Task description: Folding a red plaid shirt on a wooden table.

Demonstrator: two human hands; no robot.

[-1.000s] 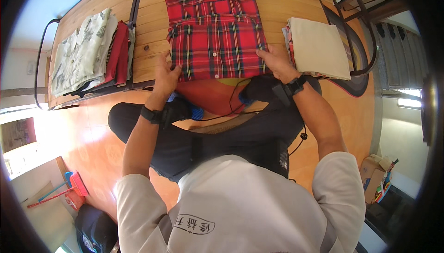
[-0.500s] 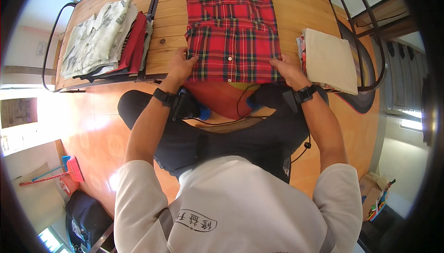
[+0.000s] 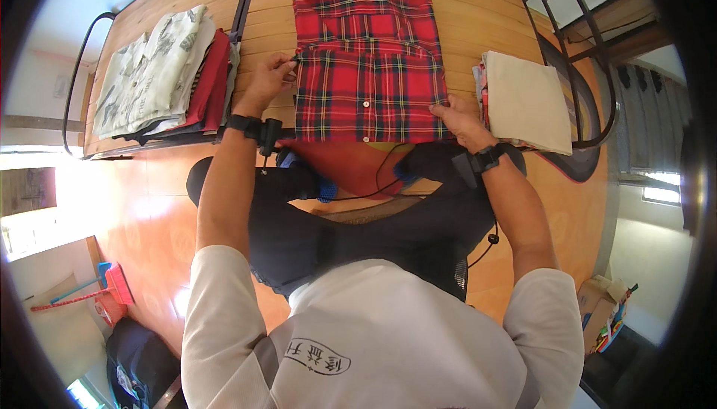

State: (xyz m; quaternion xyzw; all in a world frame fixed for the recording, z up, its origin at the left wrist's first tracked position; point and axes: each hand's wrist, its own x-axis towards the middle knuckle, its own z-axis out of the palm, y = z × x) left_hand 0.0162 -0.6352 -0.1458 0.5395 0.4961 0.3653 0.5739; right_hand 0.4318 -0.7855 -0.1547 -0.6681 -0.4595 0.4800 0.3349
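A red plaid shirt lies folded on the wooden table in front of me, its collar at the far end and its buttoned hem at the near edge. With fingers pinched at its left side, about halfway up, my left hand holds the cloth edge by a fold. My right hand grips the right edge near the lower corner, thumb on top and the other fingers partly hidden. Both wrists wear black straps with small devices.
To the left stands a stack of folded clothes, a pale printed shirt on top. A second stack with a cream cloth sits at the right. Dark metal rails edge the table. My knees are below its front edge.
My left hand has moved up along the shirt's left side, away from the lower corner. My right hand stays near the lower right. The view has shifted slightly.
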